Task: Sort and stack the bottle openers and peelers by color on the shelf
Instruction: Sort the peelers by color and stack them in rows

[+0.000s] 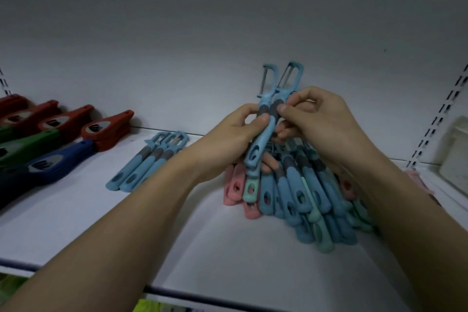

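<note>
Two blue peelers (268, 99) stand upright, blades up, above a mixed pile of blue, teal and pink peelers (304, 200) on the white shelf (215, 248). My left hand (233, 139) grips the handles of the two peelers from the left. My right hand (314, 116) pinches the grey grip of the right one from the other side. To the left, three blue peelers (144, 164) lie side by side in a neat row.
Bottle openers lie at far left in stacks: red ones (106, 129), green ones (27, 144) and dark blue ones (50, 164). A white container (455, 159) stands at the right beside the slotted upright (438, 114). The shelf's front rail (202, 294) runs below my forearms.
</note>
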Available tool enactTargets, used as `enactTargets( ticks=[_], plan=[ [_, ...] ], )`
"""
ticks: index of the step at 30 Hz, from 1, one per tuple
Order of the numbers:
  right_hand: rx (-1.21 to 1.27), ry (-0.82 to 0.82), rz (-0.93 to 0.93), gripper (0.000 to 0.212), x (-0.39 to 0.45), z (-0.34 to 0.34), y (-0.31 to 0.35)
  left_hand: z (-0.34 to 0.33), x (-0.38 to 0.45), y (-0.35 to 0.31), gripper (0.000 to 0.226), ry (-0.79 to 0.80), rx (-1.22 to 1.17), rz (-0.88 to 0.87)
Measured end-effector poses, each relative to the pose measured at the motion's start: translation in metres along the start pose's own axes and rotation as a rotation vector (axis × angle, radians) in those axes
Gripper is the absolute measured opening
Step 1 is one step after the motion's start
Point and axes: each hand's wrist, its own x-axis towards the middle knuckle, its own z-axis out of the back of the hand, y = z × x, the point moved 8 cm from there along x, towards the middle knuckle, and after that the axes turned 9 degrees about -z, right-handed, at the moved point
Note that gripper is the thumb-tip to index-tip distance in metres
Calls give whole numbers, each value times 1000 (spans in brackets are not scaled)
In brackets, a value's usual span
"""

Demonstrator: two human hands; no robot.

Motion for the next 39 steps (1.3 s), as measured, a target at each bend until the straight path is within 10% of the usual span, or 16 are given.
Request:
enactTargets(
  ticks=[8, 19, 39],
  plan=[
    [-559, -167, 85, 15, 0, 26, 13, 4, 1, 0, 35, -49, -3, -48],
    [-1131, 94, -185, 34, -13, 8, -10, 17, 7, 3, 34, -138, 96, -96],
    [40, 119, -49, 15, -4, -5, -2, -7, 1, 2, 29, -64, -254, -46]
  ],
)
